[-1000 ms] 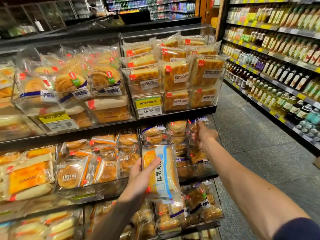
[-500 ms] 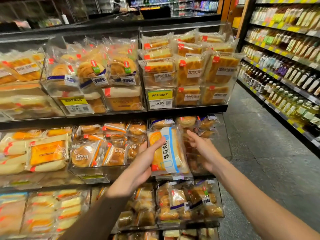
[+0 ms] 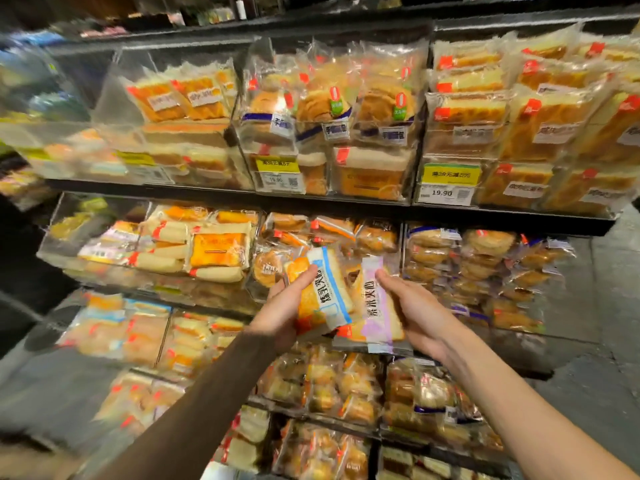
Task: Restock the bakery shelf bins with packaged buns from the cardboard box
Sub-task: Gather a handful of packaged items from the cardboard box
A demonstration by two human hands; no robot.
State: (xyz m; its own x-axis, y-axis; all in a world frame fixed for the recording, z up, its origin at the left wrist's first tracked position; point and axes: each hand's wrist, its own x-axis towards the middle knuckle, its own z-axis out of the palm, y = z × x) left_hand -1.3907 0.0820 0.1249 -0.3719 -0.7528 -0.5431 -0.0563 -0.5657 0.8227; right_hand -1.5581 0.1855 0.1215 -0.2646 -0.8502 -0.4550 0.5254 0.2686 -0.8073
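Mid-restock, judging by the shelves: most bins look full already, so little is left beyond what you're carrying. The cardboard box isn't in view, so I can't tell how much stock remains.

Your left hand (image 3: 284, 308) is clamped on a blue-striped bun pack (image 3: 323, 289), thumb across its front. Your right hand (image 3: 414, 308) is around a purple-striped bun pack (image 3: 375, 306), fingers behind it, thumb near its top edge. The two packs overlap, blue in front, both held in front of the middle-shelf bin (image 3: 263, 292), neither placed yet.

Bins:
- Top shelf, clear bins packed with sliced loaves and round buns, stacked to the rim; yellow price tag (image 3: 450, 183) reads 19.90.
- Middle shelf: left bin (image 3: 48, 251) holds long white rolls and an orange pack; the centre one has round buns and a bit of room at the front; right bin (image 3: 491, 271) is stacked high.
- Lower shelves: small wrapped buns, fairly full. Left side is blurred, can't read it.

Likely remaining: drop both packs in their matching bin, which I can't identify from here.
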